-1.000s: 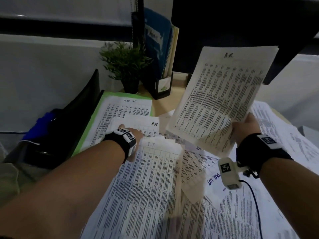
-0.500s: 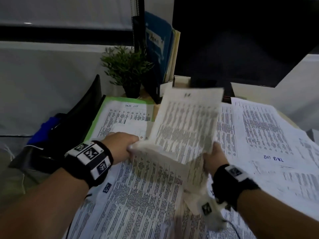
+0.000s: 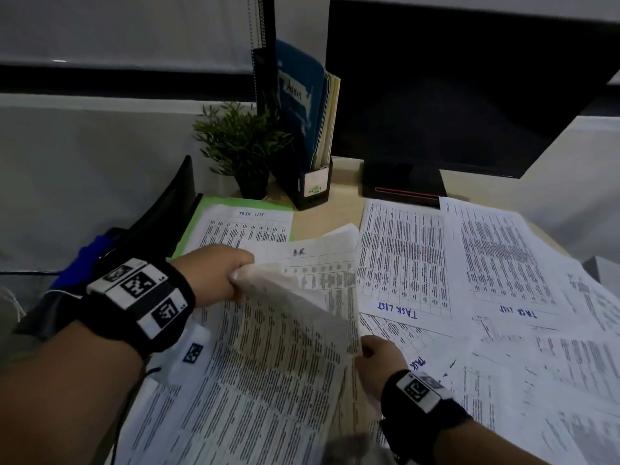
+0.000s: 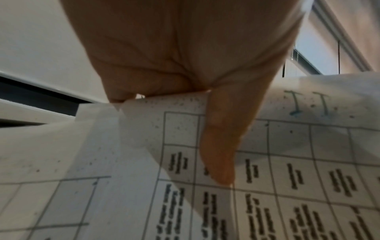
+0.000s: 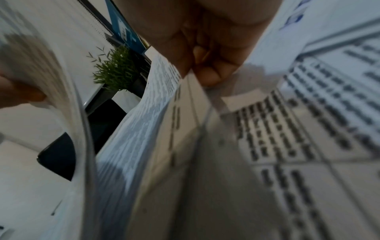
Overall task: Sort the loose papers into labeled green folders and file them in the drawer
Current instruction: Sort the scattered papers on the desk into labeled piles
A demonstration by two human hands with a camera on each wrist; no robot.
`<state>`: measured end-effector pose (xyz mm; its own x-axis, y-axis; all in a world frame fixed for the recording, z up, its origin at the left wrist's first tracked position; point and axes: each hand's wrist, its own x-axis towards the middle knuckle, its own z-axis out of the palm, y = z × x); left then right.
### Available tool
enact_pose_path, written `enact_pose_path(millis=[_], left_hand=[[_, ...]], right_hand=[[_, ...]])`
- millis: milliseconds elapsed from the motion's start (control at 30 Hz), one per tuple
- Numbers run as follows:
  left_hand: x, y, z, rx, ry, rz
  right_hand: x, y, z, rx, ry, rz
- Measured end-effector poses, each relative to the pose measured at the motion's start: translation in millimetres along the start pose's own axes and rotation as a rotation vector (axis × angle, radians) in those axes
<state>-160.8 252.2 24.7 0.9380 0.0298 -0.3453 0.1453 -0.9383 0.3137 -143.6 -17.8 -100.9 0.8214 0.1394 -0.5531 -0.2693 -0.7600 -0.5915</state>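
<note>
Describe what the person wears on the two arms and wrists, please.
Both forearms are bare, no sleeves show. The left wrist band is black and broad, with white panels that carry black square code markers. The right wrist band is black too, with one white marker panel. A thin dark cable runs below the left forearm. No rings or gloves are visible.

Thin matt white paper in the printed sheets [image 3: 402,256], slightly see-through where lifted [image 3: 288,330]. Pale smooth wood-look desk top [image 3: 345,203]. Glossy black monitor screen [image 3: 453,85]. Matt green card folder [image 3: 201,216]. Black fabric-like wrist bands [image 3: 141,317].
</note>
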Motion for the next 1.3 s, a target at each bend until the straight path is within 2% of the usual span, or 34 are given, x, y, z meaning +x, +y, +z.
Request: enact_pose_path(millis=[67,133,267,367,433,500,600,667,733,833,967,1067,1200,1300], left_hand=[[4,1,-2,-0.019,0.007,-0.003],[12,2,-2,0.012,-0.004,-0.007],[41,9,11,0.155,-0.007,-0.009],[62,14,29,0.296,0.035,-0.08],[70,19,43,0.356,0.002,-0.177],[67,37,56,0.35,-0.038,-0.178],[50,85,82,0.37,-0.093,0.069],[34,114,109,0.407,-0.199,0.248],[24,134,141,0.465,-0.293,0.332],[23,159,178,0.493,-0.331,0.291],[31,190,198,0.435,-0.285,0.151],[33,206,196,0.453,-0.289,0.096],[37,213,189,0.456,-0.208,0.143],[40,217,179,0.422,-0.19,0.095]], right_hand=[[-5,1,4,0.093,0.034,0.023],[-9,1,9,0.178,0.0,0.058],[-20,3,5,0.144,-0.044,0.036],[-25,6,-21,0.02,0.093,0.001],[-25,16,-44,-0.092,0.196,0.0],[-28,33,-66,-0.213,0.244,0.012],[-42,69,-83,-0.46,0.18,0.008],[-59,87,-84,-0.571,0.097,-0.062],[-73,95,-83,-0.691,-0.044,-0.157],[-81,97,-92,-0.856,-0.206,-0.181],[-77,105,-112,-0.882,-0.237,-0.183],[-73,112,-121,-0.901,-0.261,-0.223],[-73,121,-126,-0.915,-0.307,-0.27],[-74,126,-129,-0.915,-0.334,-0.311]])
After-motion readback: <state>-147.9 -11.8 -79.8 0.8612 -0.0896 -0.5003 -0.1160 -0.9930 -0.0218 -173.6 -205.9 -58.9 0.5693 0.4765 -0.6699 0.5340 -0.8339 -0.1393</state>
